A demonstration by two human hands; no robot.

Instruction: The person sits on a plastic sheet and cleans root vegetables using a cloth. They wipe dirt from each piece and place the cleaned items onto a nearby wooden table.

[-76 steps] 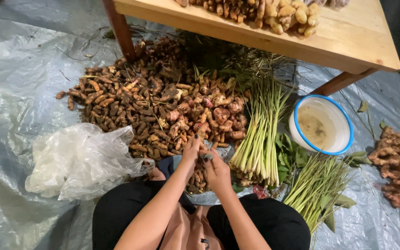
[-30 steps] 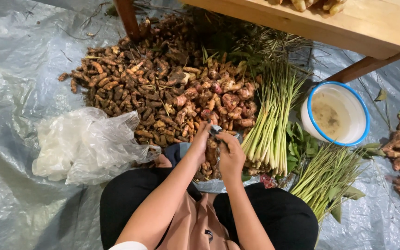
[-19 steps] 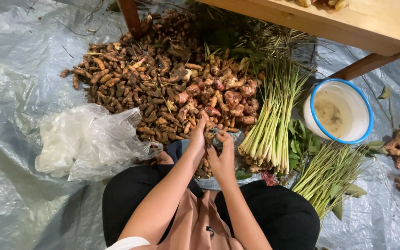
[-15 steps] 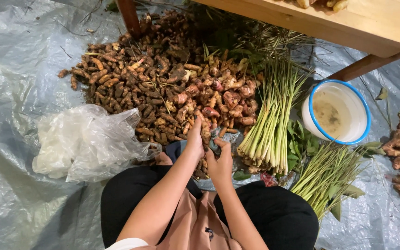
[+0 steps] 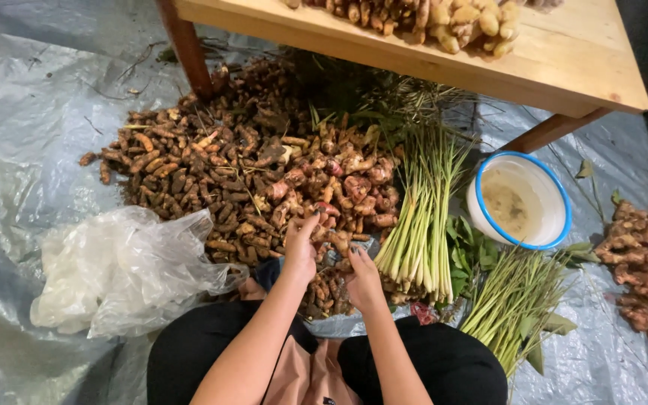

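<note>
Turmeric roots (image 5: pixel 189 172) in the heap dark brown with orange flecks; galangal rhizomes (image 5: pixel 346 180) beside them pinkish-red and tan. Lemongrass bundle (image 5: pixel 421 217) pale green at the base, darker green toward the tips; bowl (image 5: pixel 523 202) white with a blue rim. Tarpaulin (image 5: pixel 31 112) grey-silver, plastic bag (image 5: pixel 121 274) translucent white, table (image 5: pixel 549 60) light yellow wood, ginger (image 5: pixel 459 19) on it beige-yellow.

Both arms extended forward, left hand (image 5: pixel 299 251) and right hand (image 5: pixel 363 279) fingers curled.
</note>
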